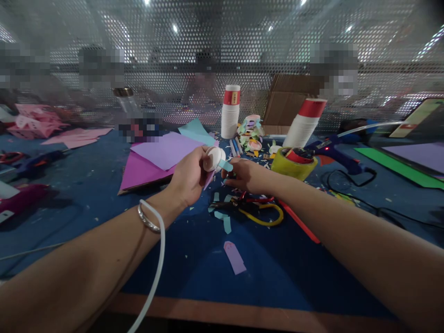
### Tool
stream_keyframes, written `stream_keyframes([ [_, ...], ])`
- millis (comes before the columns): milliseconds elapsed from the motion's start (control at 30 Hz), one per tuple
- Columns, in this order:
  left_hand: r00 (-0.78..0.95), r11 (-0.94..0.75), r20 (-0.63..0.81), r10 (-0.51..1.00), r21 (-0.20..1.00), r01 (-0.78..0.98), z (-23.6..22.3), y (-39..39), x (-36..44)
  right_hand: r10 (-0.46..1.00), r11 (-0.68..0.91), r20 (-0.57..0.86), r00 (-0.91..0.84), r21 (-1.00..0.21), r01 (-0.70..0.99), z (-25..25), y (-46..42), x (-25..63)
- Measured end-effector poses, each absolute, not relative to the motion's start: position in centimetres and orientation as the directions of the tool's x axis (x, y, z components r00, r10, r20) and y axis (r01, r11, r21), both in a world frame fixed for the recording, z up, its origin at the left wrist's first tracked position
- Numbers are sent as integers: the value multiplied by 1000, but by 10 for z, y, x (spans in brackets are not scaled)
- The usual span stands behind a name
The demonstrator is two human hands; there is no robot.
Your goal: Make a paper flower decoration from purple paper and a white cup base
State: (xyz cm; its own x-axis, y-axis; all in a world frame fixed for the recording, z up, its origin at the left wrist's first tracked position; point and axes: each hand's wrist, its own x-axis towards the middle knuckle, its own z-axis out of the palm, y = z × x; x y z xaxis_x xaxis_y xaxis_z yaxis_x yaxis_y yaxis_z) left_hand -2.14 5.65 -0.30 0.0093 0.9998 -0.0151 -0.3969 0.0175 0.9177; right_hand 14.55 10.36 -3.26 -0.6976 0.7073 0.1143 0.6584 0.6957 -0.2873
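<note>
The person's left hand (189, 175) grips a small white round piece (213, 158) above the middle of the blue tabletop (187, 268), its thumb and fingers closed around the side. A light-blue paper strip (225, 165) lies across the front of that piece, and the right hand (247, 175) is just beside the strip with fingers curled; whether they pinch it cannot be told. Below the right hand lie scissors (265, 215) with a yellow handle loop, near several light-blue scraps (227, 225). Nearer the person is a lilac paper tag (235, 258). Purple sheets (163, 150) lie beyond the left hand; beyond the right are a yellow roll (294, 167) and a blue glue gun (336, 151). Two stacks of paper cups, one upright (231, 113) and one that looks tilted (305, 124), stand farther back.
</note>
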Motion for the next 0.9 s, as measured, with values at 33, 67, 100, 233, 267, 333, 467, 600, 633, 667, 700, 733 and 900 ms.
stream_keyframes([
  [33, 7, 23, -22, 1000, 916, -400, -2, 56, -21, 706, 697, 115, -699, -292, 655, -32, 103, 146],
  [67, 3, 26, -27, 1000, 914, -405, -2, 56, -21, 704, 697, 116, -700, -297, 652, -31, 103, 146],
  [100, 2, 29, -31, 1000, 912, -409, -2, 56, -21, 703, 698, 118, -701, -300, 650, -31, 102, 147],
  [233, 20, 35, -30, 999, 912, -409, -3, 57, -23, 693, 710, 142, -707, -306, 635, -31, 100, 148],
  [267, 31, 36, -25, 999, 910, -412, -4, 57, -23, 691, 712, 148, -708, -308, 631, -31, 100, 148],
  [333, 45, 34, -17, 999, 908, -418, -6, 58, -25, 690, 713, 157, -707, -317, 626, -31, 99, 149],
  [467, 55, 40, -19, 998, 913, -405, -7, 59, -26, 710, 695, 191, -678, -348, 629, -28, 96, 152],
  [600, 43, 36, -21, 999, 918, -394, -6, 57, -25, 759, 638, 197, -620, -413, 650, -14, 84, 162],
  [633, 41, 38, -24, 999, 922, -386, -5, 57, -24, 770, 622, 191, -609, -438, 649, -11, 80, 166],
  [667, 41, 44, -30, 999, 926, -374, -5, 56, -24, 776, 610, 183, -604, -463, 643, -9, 76, 170],
  [700, 45, 52, -39, 998, 931, -360, -5, 56, -23, 784, 592, 179, -595, -504, 629, -7, 73, 174],
  [733, 51, 63, -48, 998, 936, -346, -6, 56, -22, 797, 559, 182, -576, -583, 589, -7, 69, 179],
  [900, 122, 125, -93, 988, 949, -289, -8, 53, -19, 827, 451, 207, -523, -800, 396, -8, 54, 195],
])
